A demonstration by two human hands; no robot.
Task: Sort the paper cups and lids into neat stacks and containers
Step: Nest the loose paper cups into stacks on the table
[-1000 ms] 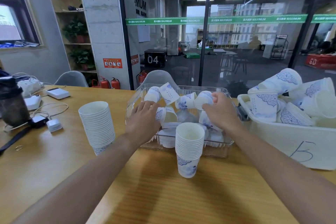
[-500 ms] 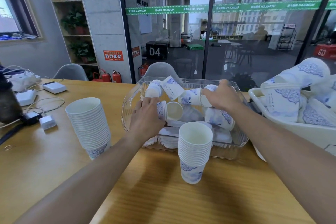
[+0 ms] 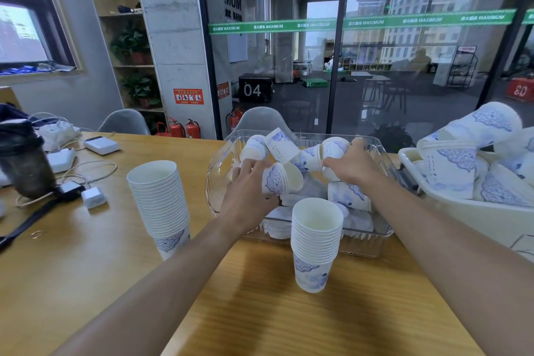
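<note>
**Both hands in the clear bin, each on a paper cup**

Just above the middle of the frame, a clear plastic bin (image 3: 219, 170) sits on the wooden table (image 3: 86, 269) with loose blue-patterned paper cups (image 3: 281, 144) tumbled inside it and white lids (image 3: 278, 225) lying on its floor. The left hand (image 3: 248, 196) reaches into the bin's left side, fingers curled round a cup on its side (image 3: 278, 182) whose open mouth faces right. The right hand (image 3: 351, 165) reaches in further back, at centre right, fingers wrapped over a second cup (image 3: 333, 150) near the bin's far wall.

2 upright stacks of nested cups stand on the table outside the bin. The taller stack (image 3: 160, 205) is at left of centre, just beside the bin's left wall. The shorter stack (image 3: 315, 243) stands in front of the bin, touching or nearly touching its near wall, between the 2 forearms.

At the right edge, a white tub (image 3: 476, 220) is heaped with more patterned cups (image 3: 450, 165), some nested in short runs and lying at angles.

At the far left of the table lie white adapters (image 3: 94, 196), cables (image 3: 86, 167) and a dark jar (image 3: 24, 162). Beyond the table stand 2 grey chairs (image 3: 124, 121), red fire extinguishers (image 3: 192, 128) and a glass wall with a green strip (image 3: 361, 22).
</note>
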